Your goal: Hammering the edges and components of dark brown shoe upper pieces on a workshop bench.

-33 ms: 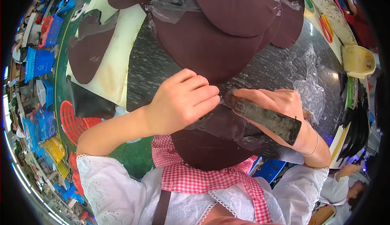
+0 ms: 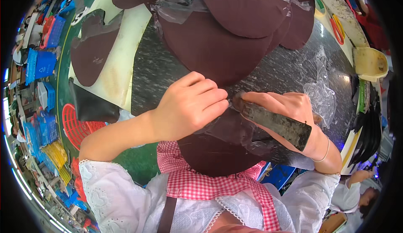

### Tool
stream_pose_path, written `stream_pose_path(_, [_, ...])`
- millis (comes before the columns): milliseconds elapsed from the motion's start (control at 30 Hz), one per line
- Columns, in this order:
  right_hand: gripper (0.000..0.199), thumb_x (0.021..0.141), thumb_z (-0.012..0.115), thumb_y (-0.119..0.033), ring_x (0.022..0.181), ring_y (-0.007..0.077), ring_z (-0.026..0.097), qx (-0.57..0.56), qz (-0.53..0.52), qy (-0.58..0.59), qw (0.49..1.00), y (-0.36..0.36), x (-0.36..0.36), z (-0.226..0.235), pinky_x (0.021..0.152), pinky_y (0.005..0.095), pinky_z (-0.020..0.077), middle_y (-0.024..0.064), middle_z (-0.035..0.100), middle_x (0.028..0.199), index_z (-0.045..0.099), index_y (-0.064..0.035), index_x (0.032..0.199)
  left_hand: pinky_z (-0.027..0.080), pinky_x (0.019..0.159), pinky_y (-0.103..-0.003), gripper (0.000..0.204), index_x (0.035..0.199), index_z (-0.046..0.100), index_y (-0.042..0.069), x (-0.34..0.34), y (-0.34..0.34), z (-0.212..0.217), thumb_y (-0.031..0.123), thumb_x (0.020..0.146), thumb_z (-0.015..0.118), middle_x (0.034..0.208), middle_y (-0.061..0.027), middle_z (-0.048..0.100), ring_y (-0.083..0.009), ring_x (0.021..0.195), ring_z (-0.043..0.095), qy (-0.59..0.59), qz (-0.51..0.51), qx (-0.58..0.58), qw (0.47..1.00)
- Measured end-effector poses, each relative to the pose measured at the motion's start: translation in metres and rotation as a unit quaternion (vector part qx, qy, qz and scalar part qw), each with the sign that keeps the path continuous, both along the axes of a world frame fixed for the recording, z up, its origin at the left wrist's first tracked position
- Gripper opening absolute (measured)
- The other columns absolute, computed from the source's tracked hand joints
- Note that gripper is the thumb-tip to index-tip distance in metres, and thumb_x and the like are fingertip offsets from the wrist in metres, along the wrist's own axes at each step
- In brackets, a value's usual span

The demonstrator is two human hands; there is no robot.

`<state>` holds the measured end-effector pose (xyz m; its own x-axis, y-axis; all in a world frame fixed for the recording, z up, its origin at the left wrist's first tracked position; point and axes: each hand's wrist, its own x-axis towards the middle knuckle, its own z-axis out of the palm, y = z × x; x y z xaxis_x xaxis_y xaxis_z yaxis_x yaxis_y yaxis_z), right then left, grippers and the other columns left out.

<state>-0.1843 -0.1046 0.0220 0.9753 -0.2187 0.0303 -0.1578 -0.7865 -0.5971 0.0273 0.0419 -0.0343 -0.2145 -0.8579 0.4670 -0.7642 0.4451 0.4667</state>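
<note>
A dark maroon leather-like piece point(image 2: 218, 157) with a rounded lower edge lies in front of me, overhanging the table edge above my apron. Thin see-through film point(image 2: 224, 133) covers its upper part. My left hand point(image 2: 191, 102) is closed over the piece's upper edge, fingertips pressed together; whatever they pinch is hidden. My right hand point(image 2: 285, 107) is closed on a worn, dark metal cobbler's hammer point(image 2: 277, 121), its rounded end close to the left fingertips and its broad flat end toward my wrist. The hammer's handle is out of sight. The hands almost meet.
More maroon pieces point(image 2: 214, 50) with film overlap on the dark speckled tabletop point(image 2: 153, 73). Crumpled film point(image 2: 321, 94) lies at right, near a cream container point(image 2: 369, 63). A single maroon piece point(image 2: 94, 50) rests on a pale sheet at left, above a red basket point(image 2: 77, 126).
</note>
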Motion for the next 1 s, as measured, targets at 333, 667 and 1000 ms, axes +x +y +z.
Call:
stream_pose_path(333, [0.042,0.08,0.072,-0.029,0.06,0.0308,0.067,0.022,0.015,0.006,1.0,0.0,-0.003,0.0,0.052,0.0397,0.0503,0.0078,0.066,0.074,0.065,-0.0099,0.117,0.043,0.064,-0.034,0.029,0.103,0.068,0.007,-0.019,-0.005,0.003,0.002,0.076,0.078,0.08,-0.0012,0.066,-0.0197,0.067,0.062,0.057,0.073,0.077,0.993])
stream_pose_path(667, [0.045,0.079,0.074,-0.032,0.061,0.0311,0.067,0.015,0.011,0.027,0.999,0.0,-0.004,0.003,0.053,0.0394,0.0509,0.0078,0.066,0.073,0.064,-0.0107,0.118,0.043,0.066,-0.034,0.019,0.09,0.074,0.008,-0.005,-0.007,0.006,0.006,0.074,0.082,0.084,-0.0024,0.065,-0.02,0.071,0.058,0.091,0.077,0.114,0.986])
stream_pose_path(1000, [0.035,0.084,0.078,-0.012,0.067,0.0267,0.071,0.045,-0.003,0.059,0.997,0.001,-0.004,0.012,0.06,0.0338,0.0534,0.0102,0.074,0.088,0.067,-0.0056,0.117,0.054,0.07,-0.035,0.026,0.095,0.072,-0.001,0.004,-0.008,-0.007,0.004,0.07,0.075,0.095,-0.0106,0.069,-0.0266,0.083,0.068,-0.011,-0.016,-0.038,0.999])
